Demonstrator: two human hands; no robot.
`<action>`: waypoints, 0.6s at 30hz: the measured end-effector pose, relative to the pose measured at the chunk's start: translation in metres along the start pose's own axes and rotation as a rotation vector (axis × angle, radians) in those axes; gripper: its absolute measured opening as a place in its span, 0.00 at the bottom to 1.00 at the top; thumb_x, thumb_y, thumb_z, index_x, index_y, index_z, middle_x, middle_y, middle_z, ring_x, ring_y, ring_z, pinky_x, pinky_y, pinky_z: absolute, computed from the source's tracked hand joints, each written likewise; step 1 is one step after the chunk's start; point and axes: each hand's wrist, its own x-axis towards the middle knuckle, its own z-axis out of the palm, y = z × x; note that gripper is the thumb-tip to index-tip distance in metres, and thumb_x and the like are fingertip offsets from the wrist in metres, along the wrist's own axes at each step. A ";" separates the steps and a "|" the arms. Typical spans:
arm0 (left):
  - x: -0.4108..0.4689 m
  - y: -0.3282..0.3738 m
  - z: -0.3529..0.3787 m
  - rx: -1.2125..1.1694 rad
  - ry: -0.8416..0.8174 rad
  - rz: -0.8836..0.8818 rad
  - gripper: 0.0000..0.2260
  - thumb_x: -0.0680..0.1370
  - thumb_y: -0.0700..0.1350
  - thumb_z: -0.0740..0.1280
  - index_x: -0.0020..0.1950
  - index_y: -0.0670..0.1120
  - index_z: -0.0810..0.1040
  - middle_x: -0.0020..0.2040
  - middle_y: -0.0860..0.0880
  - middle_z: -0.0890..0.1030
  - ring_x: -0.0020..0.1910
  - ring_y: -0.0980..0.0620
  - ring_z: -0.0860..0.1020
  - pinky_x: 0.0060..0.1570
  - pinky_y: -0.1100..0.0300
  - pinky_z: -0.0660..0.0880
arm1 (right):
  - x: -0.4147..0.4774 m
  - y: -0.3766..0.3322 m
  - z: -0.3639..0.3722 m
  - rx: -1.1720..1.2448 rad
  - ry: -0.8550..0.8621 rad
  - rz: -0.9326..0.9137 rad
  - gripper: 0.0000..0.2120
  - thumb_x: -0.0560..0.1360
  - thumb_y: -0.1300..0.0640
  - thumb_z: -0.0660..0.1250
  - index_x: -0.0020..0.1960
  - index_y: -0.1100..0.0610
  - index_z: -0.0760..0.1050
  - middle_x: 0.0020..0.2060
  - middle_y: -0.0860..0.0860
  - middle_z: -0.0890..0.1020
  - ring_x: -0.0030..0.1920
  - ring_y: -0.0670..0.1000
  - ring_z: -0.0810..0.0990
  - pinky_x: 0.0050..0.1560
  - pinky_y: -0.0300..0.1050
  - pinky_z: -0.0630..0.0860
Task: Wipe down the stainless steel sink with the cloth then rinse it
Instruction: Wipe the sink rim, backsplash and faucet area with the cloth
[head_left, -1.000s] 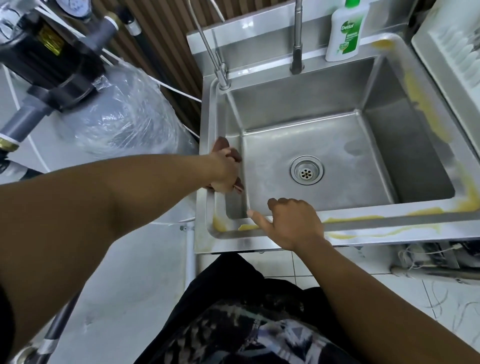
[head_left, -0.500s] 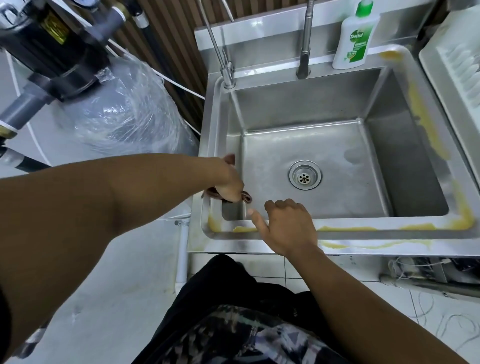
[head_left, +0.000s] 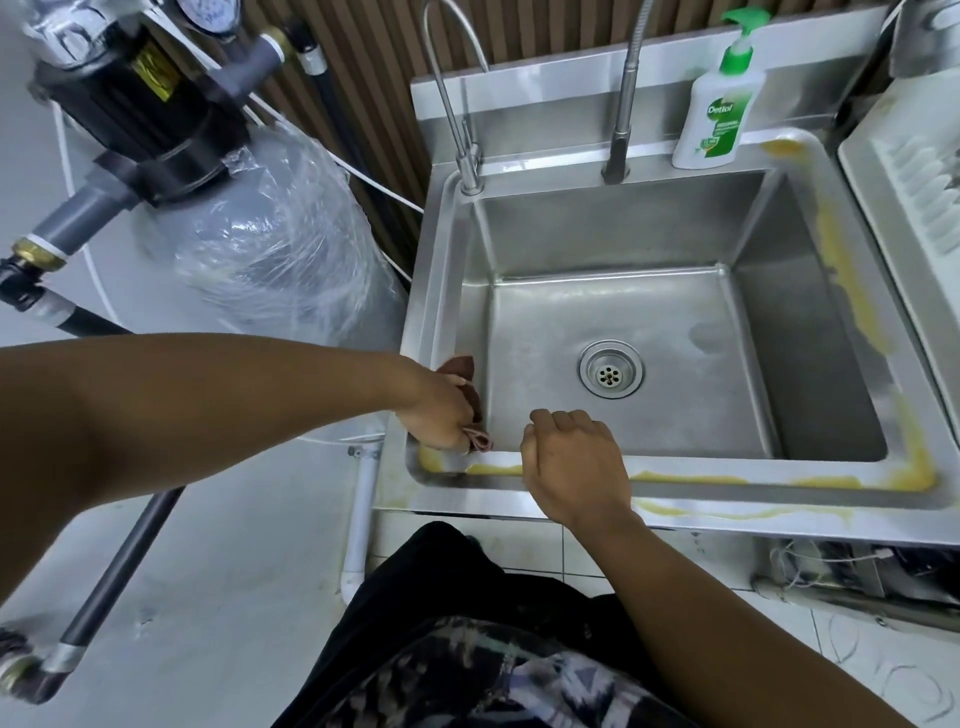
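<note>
While the left hand (head_left: 439, 413) clamps the brown cloth (head_left: 470, 402) against the sink (head_left: 613, 234)'s near-left corner, yellow residue (head_left: 691, 478) streaks the near rim. The right hand (head_left: 571, 462) rests there, fingers curled.

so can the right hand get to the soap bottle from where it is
Probably yes: the right hand rests on the sink's front rim, and only the open basin lies between it and the soap bottle on the back ledge.

Left hand (head_left: 439, 415) clenched, right hand (head_left: 571, 462) curled.
</note>
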 end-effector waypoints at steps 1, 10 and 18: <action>-0.003 -0.001 0.001 0.008 0.018 -0.008 0.24 0.80 0.59 0.48 0.43 0.47 0.78 0.43 0.51 0.77 0.58 0.52 0.69 0.75 0.46 0.56 | 0.000 0.000 0.000 0.002 -0.013 0.000 0.17 0.78 0.52 0.51 0.43 0.56 0.76 0.33 0.52 0.80 0.37 0.57 0.76 0.39 0.50 0.71; 0.015 0.005 -0.031 0.369 0.000 -0.211 0.26 0.82 0.58 0.44 0.72 0.53 0.73 0.73 0.56 0.69 0.79 0.49 0.50 0.73 0.35 0.41 | -0.001 0.002 -0.002 0.071 -0.022 0.019 0.18 0.76 0.53 0.52 0.48 0.57 0.80 0.40 0.52 0.82 0.45 0.58 0.77 0.46 0.53 0.74; -0.017 0.013 -0.007 0.025 0.026 -0.021 0.28 0.81 0.59 0.45 0.44 0.45 0.79 0.48 0.49 0.79 0.71 0.50 0.64 0.77 0.46 0.46 | 0.000 0.004 0.000 0.028 -0.070 -0.016 0.22 0.79 0.51 0.50 0.61 0.58 0.78 0.64 0.55 0.79 0.73 0.63 0.68 0.70 0.64 0.65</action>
